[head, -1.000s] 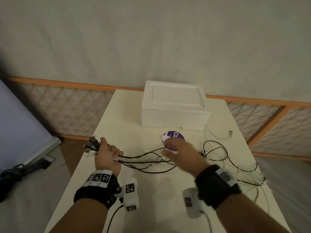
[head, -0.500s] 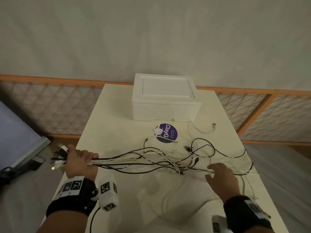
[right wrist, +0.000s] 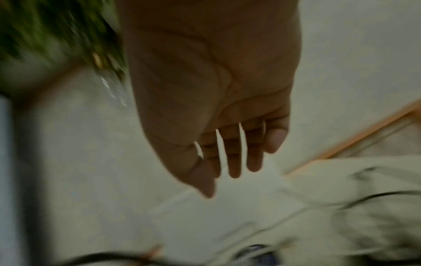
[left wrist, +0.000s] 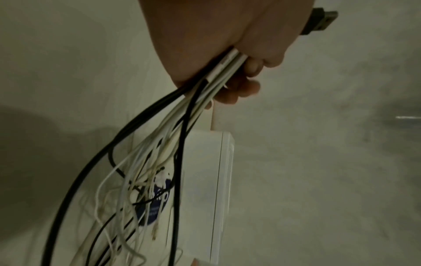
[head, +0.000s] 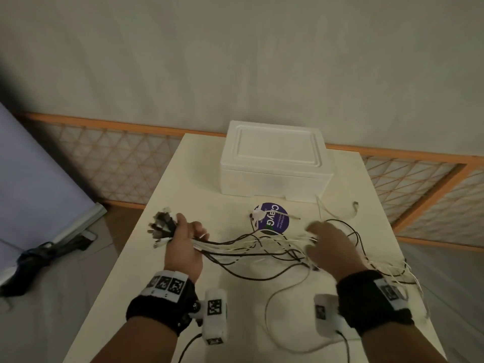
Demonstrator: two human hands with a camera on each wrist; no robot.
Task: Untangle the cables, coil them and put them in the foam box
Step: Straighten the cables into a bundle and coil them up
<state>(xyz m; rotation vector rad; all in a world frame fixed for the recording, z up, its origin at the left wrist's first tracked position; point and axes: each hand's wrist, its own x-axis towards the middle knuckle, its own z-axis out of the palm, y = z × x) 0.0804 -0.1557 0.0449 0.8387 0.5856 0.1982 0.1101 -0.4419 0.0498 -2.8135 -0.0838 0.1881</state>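
A bundle of black and white cables (head: 251,247) runs across the table from left to right. My left hand (head: 187,238) grips the bundle near its plug ends (head: 159,226), which stick out past the table's left edge; the left wrist view shows the fingers curled round the cables (left wrist: 218,75). My right hand (head: 328,243) hovers over the tangled strands at the middle right, fingers straight and spread, holding nothing; the right wrist view shows the same hand (right wrist: 230,158) blurred. The white foam box (head: 275,166) stands at the table's far end with its lid on.
A round purple sticker (head: 273,218) lies on the cream table (head: 167,297) in front of the box. Loose cable loops (head: 392,271) trail toward the right edge. An orange lattice fence (head: 117,163) runs behind. A pale board (head: 34,179) leans at the left.
My right hand has swung from the table's right side back toward the middle of the tangle. My left hand has moved inward and forward with the bundle. The camera view has shifted.
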